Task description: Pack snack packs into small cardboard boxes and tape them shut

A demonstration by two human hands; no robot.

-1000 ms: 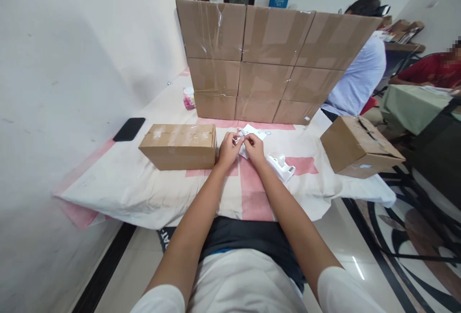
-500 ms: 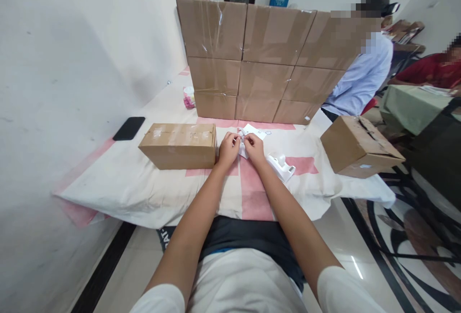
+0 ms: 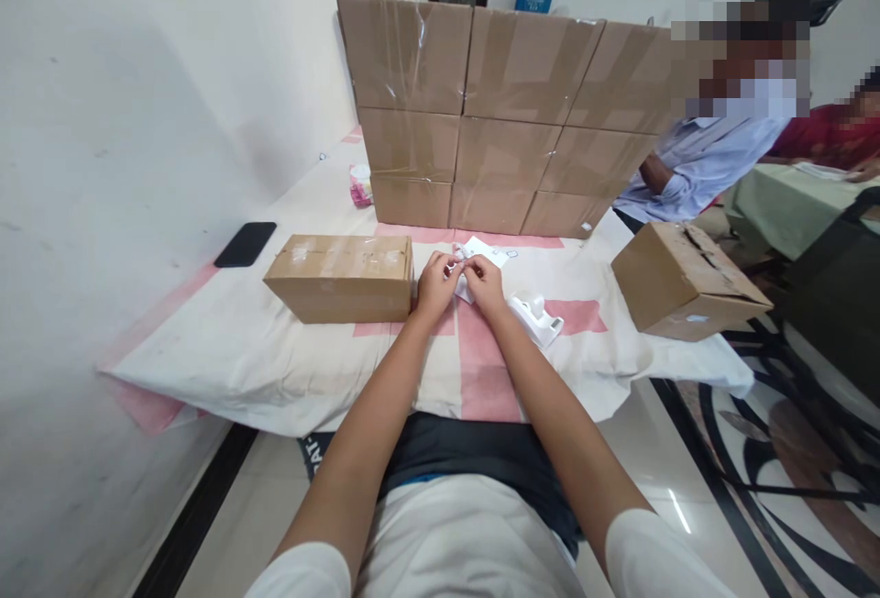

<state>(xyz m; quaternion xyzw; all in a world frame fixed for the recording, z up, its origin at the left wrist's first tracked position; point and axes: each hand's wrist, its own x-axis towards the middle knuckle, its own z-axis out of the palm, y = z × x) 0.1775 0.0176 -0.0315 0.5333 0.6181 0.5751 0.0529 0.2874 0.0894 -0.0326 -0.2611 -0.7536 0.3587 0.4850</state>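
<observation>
Near the middle of the cloth-covered table, my left hand and my right hand meet with their fingertips pinched together. Whatever lies between the fingertips is too small to make out. Under and just beyond them is a white sheet of paper, partly hidden by the hands. A white tape dispenser rests on the cloth close to my right wrist. To the left of my left hand lies a long closed cardboard box, sealed with clear tape.
A wall of taped cardboard boxes stands across the table's far side. Another cardboard box sits at the right edge. At the left lie a black flat object and a pink-and-white roll. A person in a light blue shirt stands behind the wall's right end.
My fingertips have drawn closer together and now touch. The person in the blue shirt has shifted to the right, and an arm shows there. The boxes and tape dispenser have stayed put.
</observation>
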